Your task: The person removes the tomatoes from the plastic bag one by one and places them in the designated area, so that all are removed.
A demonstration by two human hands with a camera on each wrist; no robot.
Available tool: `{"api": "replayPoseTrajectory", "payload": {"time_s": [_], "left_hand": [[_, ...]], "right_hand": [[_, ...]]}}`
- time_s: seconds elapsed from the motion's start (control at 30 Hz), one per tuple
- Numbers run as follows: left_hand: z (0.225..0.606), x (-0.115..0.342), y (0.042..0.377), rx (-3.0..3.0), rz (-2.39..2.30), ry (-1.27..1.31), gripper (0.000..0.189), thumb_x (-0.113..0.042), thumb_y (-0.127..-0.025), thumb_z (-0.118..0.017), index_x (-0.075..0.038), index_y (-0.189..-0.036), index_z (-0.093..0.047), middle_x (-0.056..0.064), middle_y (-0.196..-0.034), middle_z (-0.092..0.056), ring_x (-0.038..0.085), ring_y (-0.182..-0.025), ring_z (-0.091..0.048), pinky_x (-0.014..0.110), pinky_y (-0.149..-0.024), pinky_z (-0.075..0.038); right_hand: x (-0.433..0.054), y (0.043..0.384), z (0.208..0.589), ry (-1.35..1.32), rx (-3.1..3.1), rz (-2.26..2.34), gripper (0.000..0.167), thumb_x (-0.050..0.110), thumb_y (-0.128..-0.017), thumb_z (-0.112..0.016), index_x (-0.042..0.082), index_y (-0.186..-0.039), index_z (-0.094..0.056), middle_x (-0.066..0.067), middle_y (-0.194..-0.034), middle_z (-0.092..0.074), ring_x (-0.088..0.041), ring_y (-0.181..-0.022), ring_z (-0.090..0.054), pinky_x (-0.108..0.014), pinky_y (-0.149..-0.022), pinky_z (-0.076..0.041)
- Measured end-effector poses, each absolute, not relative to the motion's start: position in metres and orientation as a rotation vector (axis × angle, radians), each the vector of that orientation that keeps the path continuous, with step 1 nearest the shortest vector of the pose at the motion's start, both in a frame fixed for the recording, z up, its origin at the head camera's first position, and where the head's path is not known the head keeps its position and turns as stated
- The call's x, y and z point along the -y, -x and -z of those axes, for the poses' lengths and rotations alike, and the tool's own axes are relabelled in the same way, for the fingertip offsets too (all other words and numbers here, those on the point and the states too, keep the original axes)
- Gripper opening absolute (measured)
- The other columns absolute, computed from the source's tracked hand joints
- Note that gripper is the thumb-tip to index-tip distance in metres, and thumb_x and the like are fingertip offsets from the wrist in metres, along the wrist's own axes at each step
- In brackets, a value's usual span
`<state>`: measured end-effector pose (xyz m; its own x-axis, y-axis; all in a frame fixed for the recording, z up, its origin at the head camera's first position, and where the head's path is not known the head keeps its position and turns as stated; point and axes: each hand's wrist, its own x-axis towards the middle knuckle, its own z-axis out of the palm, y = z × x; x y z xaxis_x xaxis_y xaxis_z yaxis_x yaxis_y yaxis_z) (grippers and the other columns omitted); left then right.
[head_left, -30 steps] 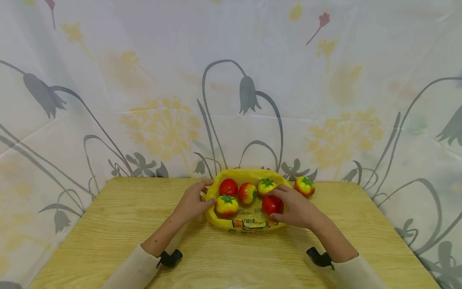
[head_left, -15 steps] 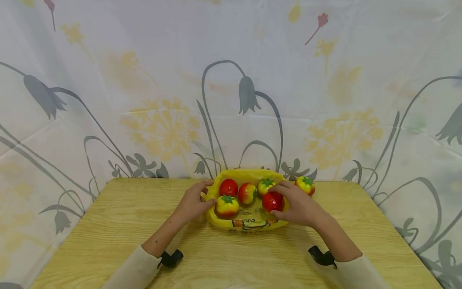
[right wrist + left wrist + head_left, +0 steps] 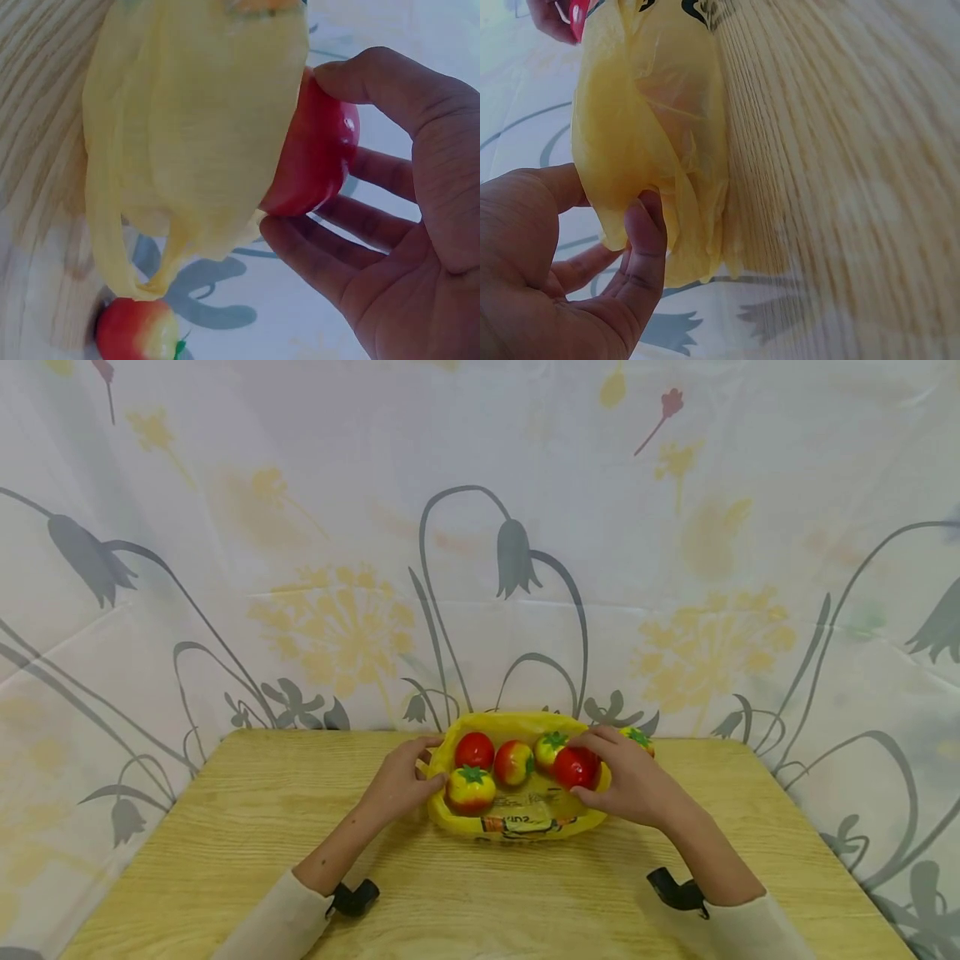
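Note:
A yellow plastic bag (image 3: 517, 835) lies on the table with its mouth spread wide, and several shiny toy tomatoes sit inside. My left hand (image 3: 405, 781) pinches the bag's left edge; in the left wrist view its thumb and fingers (image 3: 646, 225) grip the thin film. At the right side, my right hand (image 3: 626, 777) holds a red toy tomato (image 3: 576, 768) between thumb and fingers. In the right wrist view this tomato (image 3: 319, 150) shows above the bag's rim, partly hidden by the bag wall. Still inside are a red tomato (image 3: 475, 750) and yellow-red ones with green tops (image 3: 471, 789).
Another yellow-red toy tomato (image 3: 637, 739) lies on the table outside the bag, behind my right hand. The wooden tabletop (image 3: 450, 910) ends at a flower-printed curtain (image 3: 480, 568). A looped bag handle (image 3: 146, 285) hangs near that loose tomato in the right wrist view.
My right hand has moved a little to the right and up with the red toy tomato, now partly covering the loose tomato behind. The left hand has stayed at the bag's edge.

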<state>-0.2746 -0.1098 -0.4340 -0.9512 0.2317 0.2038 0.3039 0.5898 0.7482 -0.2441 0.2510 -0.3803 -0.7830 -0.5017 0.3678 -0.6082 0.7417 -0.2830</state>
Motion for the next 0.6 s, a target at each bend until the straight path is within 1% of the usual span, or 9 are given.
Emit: {"api": "replayPoseTrajectory", "payload": {"time_s": [0.2, 0.4, 0.6], "left_hand": [[0.434, 0.110, 0.275, 2.728, 1.305, 0.461, 0.057, -0.011, -0.092, -0.079, -0.006, -0.147, -0.061, 0.013, -0.115, -0.065, 0.016, -0.077, -0.059, 0.029, -0.068, -0.054], [0.435, 0.111, 0.275, 2.727, 1.299, 0.473, 0.057, -0.011, -0.093, -0.079, -0.006, -0.147, -0.062, 0.013, -0.115, -0.066, 0.017, -0.078, -0.059, 0.029, -0.068, -0.054], [0.435, 0.111, 0.276, 2.727, 1.300, 0.482, 0.056, -0.011, -0.092, -0.079, -0.006, -0.146, -0.062, 0.013, -0.115, -0.066, 0.017, -0.080, -0.060, 0.030, -0.071, -0.055]], "right_hand": [[-0.256, 0.245, 0.375, -0.831, 2.694, -0.587, 0.054, 0.017, -0.083, -0.091, 0.006, -0.131, -0.068, -0.012, -0.129, -0.064, -0.031, -0.109, -0.066, -0.046, -0.087, -0.062], [-0.263, 0.246, 0.370, -0.785, 2.694, -0.639, 0.052, 0.015, -0.084, -0.088, 0.004, -0.131, -0.067, -0.014, -0.128, -0.063, -0.032, -0.106, -0.066, -0.049, -0.083, -0.063], [-0.274, 0.247, 0.366, -0.776, 2.644, -0.638, 0.053, 0.012, -0.083, -0.089, 0.004, -0.131, -0.067, -0.013, -0.126, -0.064, -0.031, -0.104, -0.067, -0.044, -0.081, -0.063]]}}
